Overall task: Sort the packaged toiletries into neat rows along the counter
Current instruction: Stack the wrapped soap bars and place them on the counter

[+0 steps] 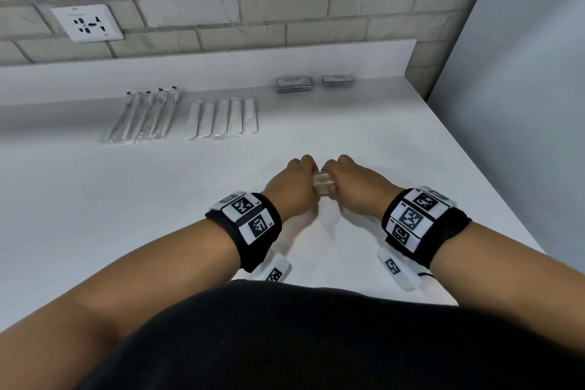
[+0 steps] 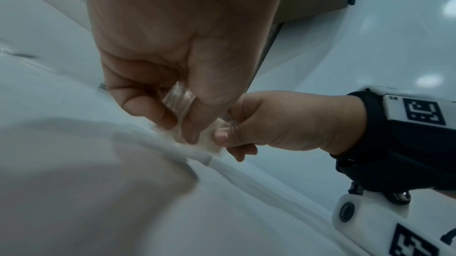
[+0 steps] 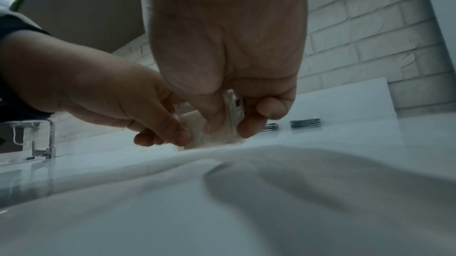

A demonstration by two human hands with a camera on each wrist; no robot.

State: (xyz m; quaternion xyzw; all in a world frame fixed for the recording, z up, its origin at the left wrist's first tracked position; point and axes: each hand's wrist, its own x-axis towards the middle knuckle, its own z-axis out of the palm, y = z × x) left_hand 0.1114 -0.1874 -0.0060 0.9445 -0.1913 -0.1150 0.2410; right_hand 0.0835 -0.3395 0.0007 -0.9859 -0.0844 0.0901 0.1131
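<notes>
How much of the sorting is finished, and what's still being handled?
Done: the wrapped toothbrushes and the flat sachets lie in rows by the wall, with two sachet stacks to their right. In hand: the left hand and right hand together grip a small bundle of clear packets, not yet placed. No other loose items show.

Head view looks down; wrist views, close and low, share the counter (image 1: pixel 126 215).

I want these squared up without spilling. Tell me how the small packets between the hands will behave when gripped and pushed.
The packets look thin and clear-wrapped, so probably slippery and apt to fan apart. Left hand and right hand grip them on edge on the counter, so they likely topple if released. Probably light.
</notes>
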